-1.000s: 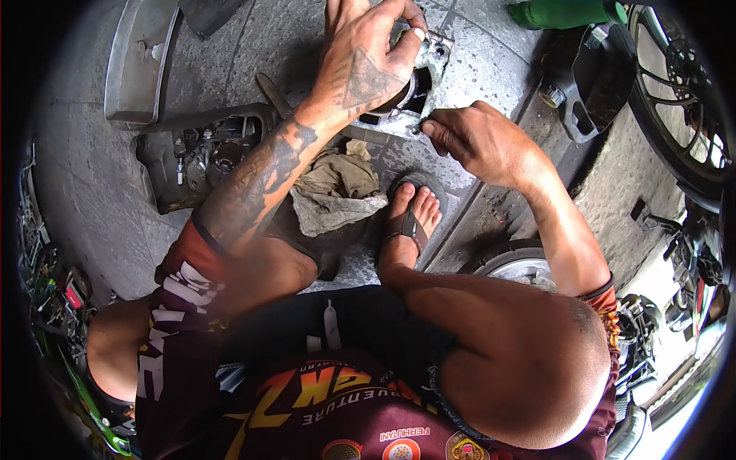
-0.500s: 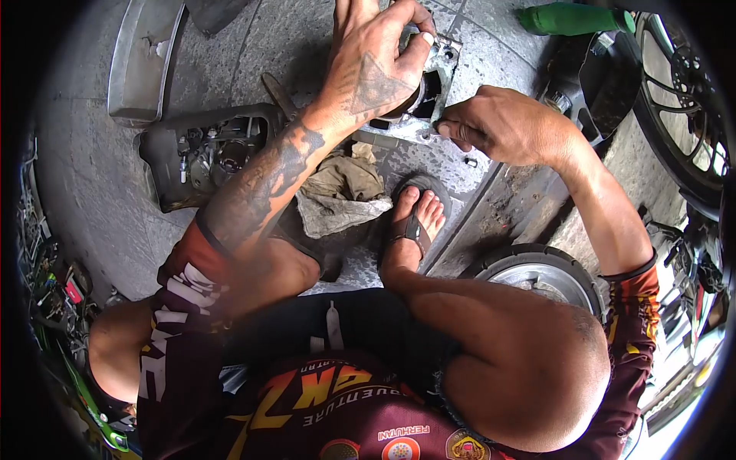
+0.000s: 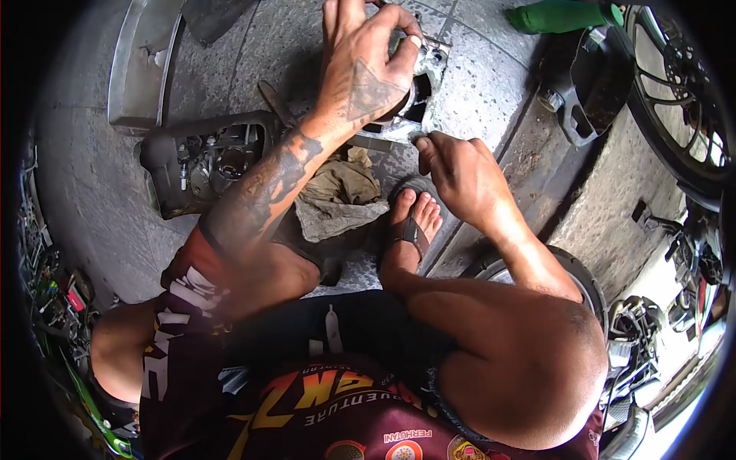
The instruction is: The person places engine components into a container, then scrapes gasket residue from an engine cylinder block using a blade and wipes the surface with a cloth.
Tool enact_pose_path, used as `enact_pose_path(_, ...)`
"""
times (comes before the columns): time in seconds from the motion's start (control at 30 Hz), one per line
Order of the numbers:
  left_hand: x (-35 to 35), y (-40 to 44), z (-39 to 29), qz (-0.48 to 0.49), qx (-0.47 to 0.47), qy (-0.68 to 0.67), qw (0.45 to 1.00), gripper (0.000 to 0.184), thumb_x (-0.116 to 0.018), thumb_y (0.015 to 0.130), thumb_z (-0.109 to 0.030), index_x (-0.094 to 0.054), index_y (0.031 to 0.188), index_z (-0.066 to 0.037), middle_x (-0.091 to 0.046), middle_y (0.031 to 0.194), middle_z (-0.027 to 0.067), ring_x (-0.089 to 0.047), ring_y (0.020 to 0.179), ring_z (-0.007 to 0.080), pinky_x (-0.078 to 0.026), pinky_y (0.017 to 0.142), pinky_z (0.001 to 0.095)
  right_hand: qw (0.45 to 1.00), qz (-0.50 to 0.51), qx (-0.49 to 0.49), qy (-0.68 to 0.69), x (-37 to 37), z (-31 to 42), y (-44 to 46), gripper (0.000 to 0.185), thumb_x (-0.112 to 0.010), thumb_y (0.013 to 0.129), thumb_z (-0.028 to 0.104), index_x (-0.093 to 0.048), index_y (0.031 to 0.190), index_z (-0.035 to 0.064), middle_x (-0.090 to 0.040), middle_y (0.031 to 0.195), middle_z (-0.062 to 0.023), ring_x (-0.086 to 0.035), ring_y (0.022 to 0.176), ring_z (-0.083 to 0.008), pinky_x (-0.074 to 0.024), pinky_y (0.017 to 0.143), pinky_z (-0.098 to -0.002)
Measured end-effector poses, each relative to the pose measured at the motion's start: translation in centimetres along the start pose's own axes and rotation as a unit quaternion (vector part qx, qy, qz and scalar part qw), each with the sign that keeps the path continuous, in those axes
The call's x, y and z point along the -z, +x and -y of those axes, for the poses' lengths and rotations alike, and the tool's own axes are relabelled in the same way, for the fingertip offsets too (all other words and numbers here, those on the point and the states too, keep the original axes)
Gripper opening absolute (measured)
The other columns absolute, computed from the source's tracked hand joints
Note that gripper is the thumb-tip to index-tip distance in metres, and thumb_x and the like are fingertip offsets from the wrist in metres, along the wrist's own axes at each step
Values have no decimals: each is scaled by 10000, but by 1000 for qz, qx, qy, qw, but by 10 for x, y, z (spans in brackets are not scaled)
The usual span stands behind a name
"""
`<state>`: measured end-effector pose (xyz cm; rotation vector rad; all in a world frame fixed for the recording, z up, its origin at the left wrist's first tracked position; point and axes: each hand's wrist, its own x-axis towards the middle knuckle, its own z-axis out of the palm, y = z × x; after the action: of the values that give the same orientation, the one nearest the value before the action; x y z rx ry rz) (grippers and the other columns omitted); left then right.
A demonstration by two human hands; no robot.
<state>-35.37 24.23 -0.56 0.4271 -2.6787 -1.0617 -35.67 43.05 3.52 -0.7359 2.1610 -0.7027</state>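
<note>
My left hand (image 3: 372, 65), its back turned up, grips the far side of a grey metal engine cylinder block (image 3: 400, 132) on the paved floor. A dark round bore shows partly beneath the palm. By the block's near right corner is my right hand (image 3: 464, 172), with curled fingers and the thumb at the gasket edge. Whatever those fingertips pinch is hidden. Closer to my body lies a crumpled, dirty rag (image 3: 341, 195), beside my sandalled foot (image 3: 414, 222).
At left sits a cut black container (image 3: 159, 172) with metal parts inside. A flat blade-like tool (image 3: 274, 102) lies near my left forearm. Beyond are a metal trough (image 3: 138, 77), a green bottle (image 3: 563, 17), a cut black jug (image 3: 560, 65) and a spoked wheel (image 3: 642, 100).
My right hand has swung in toward my body and left, its fingers still near the block's corner. My left hand keeps its hold on the block.
</note>
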Motion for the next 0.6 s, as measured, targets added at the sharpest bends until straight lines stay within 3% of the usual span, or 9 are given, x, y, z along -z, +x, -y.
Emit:
enact_pose_path(0.1, 1, 0, -2, -7, -16, 0, 1000, 233, -572, 898, -267, -584, 891, -34, -412, 1148, 177, -382, 1108, 309, -353, 996, 491, 1000, -18, -6, 6, -6, -2, -1, 340, -502, 997, 278, -633, 834, 9, -649, 680, -211, -654, 721, -419, -514, 688, -494)
enact_pose_path(0.3, 6, 1, -4, 21, -18, -24, 999, 220, -572, 904, -260, -587, 902, -41, -415, 1166, 173, -384, 1121, 319, -338, 1015, 515, 990, 114, 62, -52, 29, -7, 20, 357, -507, 1000, 304, -673, 914, -1, -643, 727, -240, -634, 756, -443, -508, 718, -497)
enact_pose_path(0.37, 2, 1, 1, 10, -22, -25, 999, 217, -567, 913, -267, -586, 899, -52, -418, 1157, 167, -387, 1119, 314, -339, 1014, 510, 989, 117, 67, -67, 33, -7, 22, 351, -508, 1000, 306, -682, 937, 7, -648, 738, -240, -641, 768, -436, -509, 726, -493)
enact_pose_path(0.43, 3, 1, -2, 20, -18, -32, 999, 229, -559, 921, -284, -584, 897, -58, -419, 1150, 164, -388, 1115, 307, -346, 1002, 497, 987, 122, 93, -52, 32, -12, 26, 388, -494, 1018, 316, -658, 919, -22, -640, 652, -166, -646, 649, -346, -491, 649, -425)
enact_pose_path(0.47, 3, 1, -1, 10, -37, -16, 999, 239, -553, 922, -297, -582, 900, -61, -416, 1129, 157, -388, 1093, 296, -353, 982, 482, 987, 124, 93, -52, 31, -12, 24, 388, -494, 1018, 316, -658, 919, -22, -640, 652, -166, -646, 649, -346, -491, 649, -425)
enact_pose_path(0.53, 2, 2, 2, 14, -30, -15, 999, 241, -552, 922, -302, -580, 901, -63, -412, 1116, 154, -385, 1082, 293, -354, 975, 480, 993, 110, 49, -20, 31, -8, 20, 360, -503, 1005, 314, -687, 948, 10, -650, 697, -205, -657, 729, -401, -511, 712, -469)
enact_pose_path(0.6, 0, 2, 3, 14, -33, -20, 999, 244, -543, 925, -308, -575, 905, -67, -401, 1085, 148, -375, 1060, 285, -360, 956, 475, 991, 131, -4, 16, 35, -4, 13, 363, -502, 1008, 315, -685, 941, 9, -635, 666, -189, -654, 698, -378, -506, 696, -455)
